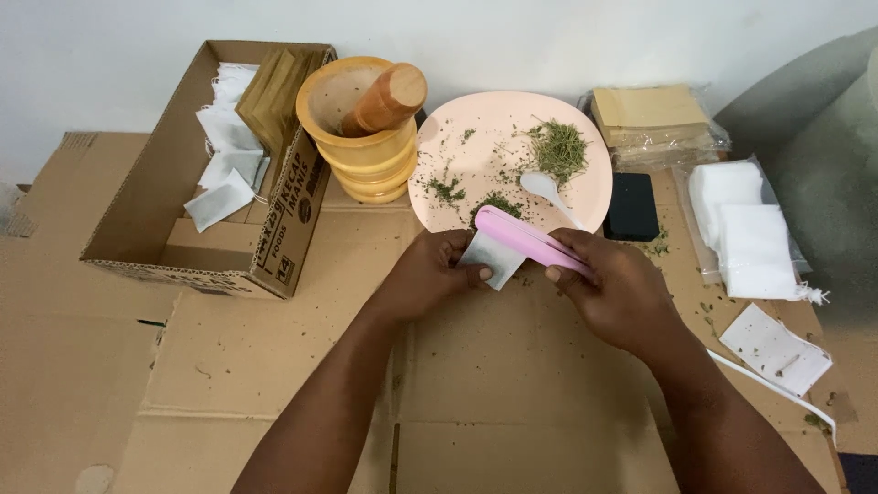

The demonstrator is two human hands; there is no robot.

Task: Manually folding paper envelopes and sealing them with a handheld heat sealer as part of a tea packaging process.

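Observation:
My left hand (428, 273) pinches a small white sachet (491, 259) by its left edge. My right hand (611, 291) grips a pink clamp-like sealer (526, 238) that is closed across the sachet's top. Both hands hover over flattened cardboard (512, 384), just in front of a pale pink plate (466, 187). On the plate lie dried green herbs (558, 148) and a white plastic spoon (547, 190).
A wooden mortar with pestle (368, 128) stands left of the plate. An open cardboard box (187, 229) at the left holds white sachets and brown packets. At the right are a black block (631, 207), bagged brown packets (651, 114), a white sachet stack (745, 229) and one loose sachet (775, 348).

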